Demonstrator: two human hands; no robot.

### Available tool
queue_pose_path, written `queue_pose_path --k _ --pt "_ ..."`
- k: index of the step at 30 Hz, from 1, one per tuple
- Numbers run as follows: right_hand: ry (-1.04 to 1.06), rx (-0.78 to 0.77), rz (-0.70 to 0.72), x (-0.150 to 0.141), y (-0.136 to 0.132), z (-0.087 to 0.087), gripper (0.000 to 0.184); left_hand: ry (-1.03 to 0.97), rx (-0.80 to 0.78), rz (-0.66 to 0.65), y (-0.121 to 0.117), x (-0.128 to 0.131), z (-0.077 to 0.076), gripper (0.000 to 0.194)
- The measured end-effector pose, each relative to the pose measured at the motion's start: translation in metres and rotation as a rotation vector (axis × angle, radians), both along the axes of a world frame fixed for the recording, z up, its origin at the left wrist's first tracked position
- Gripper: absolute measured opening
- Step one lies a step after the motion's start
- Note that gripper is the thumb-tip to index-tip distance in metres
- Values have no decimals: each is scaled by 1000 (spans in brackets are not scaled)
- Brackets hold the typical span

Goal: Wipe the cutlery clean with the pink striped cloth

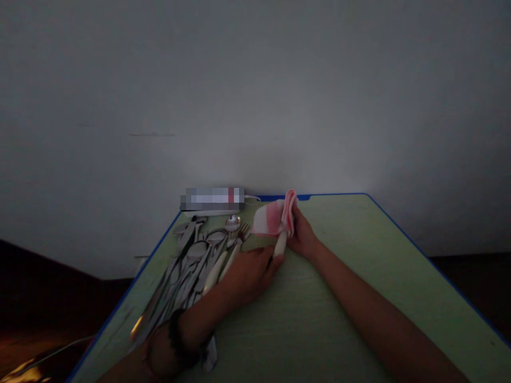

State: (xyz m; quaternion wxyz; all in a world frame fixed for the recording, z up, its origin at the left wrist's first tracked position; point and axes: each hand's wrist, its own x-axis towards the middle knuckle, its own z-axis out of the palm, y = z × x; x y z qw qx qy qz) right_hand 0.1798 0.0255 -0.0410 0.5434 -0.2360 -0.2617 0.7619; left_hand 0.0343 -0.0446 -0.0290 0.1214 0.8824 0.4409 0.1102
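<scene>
My left hand (255,271) is closed around the pale handle of a white-handled piece of cutlery (280,244). Its far end is hidden inside a folded pink-and-white cloth (290,213), so I cannot tell its kind. My right hand (302,234) grips the cloth from the right side, wrapped about that end, and a loose flap of cloth hangs to the left. Just left of my left hand lie a fork (244,232) with a pale handle and a spoon (232,222) with a shiny bowl.
Several metal spoons, knives and other cutlery (195,250) lie in a pile along the left of the green table (339,298), partly under my left forearm. At the back left stands a blurred-out white object (213,213) with a cable (252,198). A wall (303,106) rises behind the table.
</scene>
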Motion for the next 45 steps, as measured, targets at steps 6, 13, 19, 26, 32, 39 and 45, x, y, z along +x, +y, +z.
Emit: queue_pose_path --k 6,13,19,26,32,39,45 --pt "-20 98 -74 1 -1 -3 34 -3 -10 9 0 -1 0 43" --pt "3 66 -54 0 1 -6 32 -3 15 4 -1 0 0 43" --pt "-41 -60 -42 2 5 -10 13 -1 7 5 -1 0 0 43" --pt "-96 -140 -44 3 3 -12 15 -7 -4 7 0 0 -2 43" --pt "-142 -134 -47 4 3 -12 11 17 9 -2 0 -1 -3 43" --pt "-89 -102 -48 2 5 -13 9 31 12 2 0 -1 -3 44" --pt "1 -51 -12 -1 2 -6 25 22 10 0 0 0 -2 43"
